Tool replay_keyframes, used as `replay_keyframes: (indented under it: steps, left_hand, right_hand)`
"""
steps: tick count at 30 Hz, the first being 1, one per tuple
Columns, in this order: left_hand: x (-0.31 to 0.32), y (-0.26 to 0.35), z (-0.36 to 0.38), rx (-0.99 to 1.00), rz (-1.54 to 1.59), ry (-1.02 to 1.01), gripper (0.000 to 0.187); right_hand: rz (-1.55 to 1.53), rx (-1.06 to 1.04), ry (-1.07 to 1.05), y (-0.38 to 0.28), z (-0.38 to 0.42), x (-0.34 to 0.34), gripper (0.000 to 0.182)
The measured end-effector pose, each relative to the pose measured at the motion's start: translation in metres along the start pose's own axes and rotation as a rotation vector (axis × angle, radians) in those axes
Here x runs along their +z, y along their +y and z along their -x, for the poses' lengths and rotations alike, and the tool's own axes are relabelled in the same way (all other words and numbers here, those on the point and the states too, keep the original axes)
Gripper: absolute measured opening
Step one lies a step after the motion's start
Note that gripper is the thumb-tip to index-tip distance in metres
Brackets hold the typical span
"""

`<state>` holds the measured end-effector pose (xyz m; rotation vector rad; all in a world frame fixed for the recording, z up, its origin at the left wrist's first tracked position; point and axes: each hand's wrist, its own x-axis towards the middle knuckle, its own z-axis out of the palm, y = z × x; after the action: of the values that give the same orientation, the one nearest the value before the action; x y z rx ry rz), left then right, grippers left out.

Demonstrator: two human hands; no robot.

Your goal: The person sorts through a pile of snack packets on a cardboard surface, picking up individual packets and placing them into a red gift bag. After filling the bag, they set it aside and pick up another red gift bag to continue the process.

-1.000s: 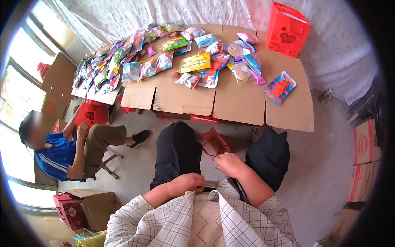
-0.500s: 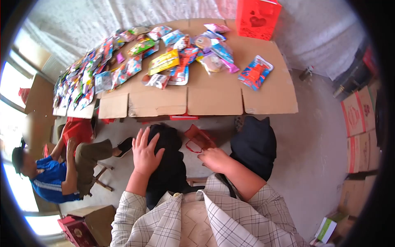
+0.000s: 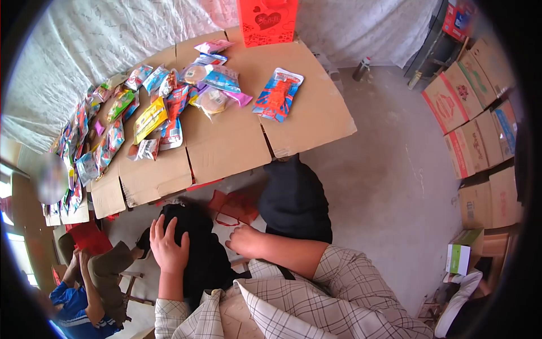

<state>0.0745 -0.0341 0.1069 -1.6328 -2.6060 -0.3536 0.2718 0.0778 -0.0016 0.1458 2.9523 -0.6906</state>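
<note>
My left hand [image 3: 169, 248] rests on my dark-trousered left knee, its fingers spread and holding nothing. My right hand [image 3: 243, 241] is between my legs with the fingers curled in; whether anything is inside them is hidden. Just beyond it is a red gift bag [image 3: 241, 207] with a red loop handle, low between my knees. On the cardboard-topped table [image 3: 226, 161] in front of me lies a red and blue snack packet [image 3: 279, 95] by itself. Left of it are a yellow packet [image 3: 150, 120] and clear-wrapped round snacks [image 3: 212, 100].
A red gift bag with a heart [image 3: 267, 21] stands at the table's back edge. Many packets [image 3: 73, 144] are heaped at the left end. A person in blue [image 3: 79, 308] sits at lower left holding something red. Cardboard boxes [image 3: 471, 144] are stacked along the right.
My view has turned to the right, so the table and packets sit further left and more boxes show. My left hand stays on the knee; my right hand stays curled near the red bag.
</note>
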Motion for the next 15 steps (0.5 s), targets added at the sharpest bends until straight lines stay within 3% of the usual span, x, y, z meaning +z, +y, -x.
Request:
replay_keyframes:
  steps: [9,15]
  left_hand:
    - [0.002,-0.002,-0.006,-0.022,-0.001,-0.037,0.049]
    - [0.004,0.009,-0.015,0.003,-0.004,-0.074,0.05]
  right_hand:
    - [0.047,-0.068,-0.198,-0.023,-0.006,-0.012,0.023]
    - [0.028,-0.136,-0.237,-0.035,-0.019,0.007,0.018]
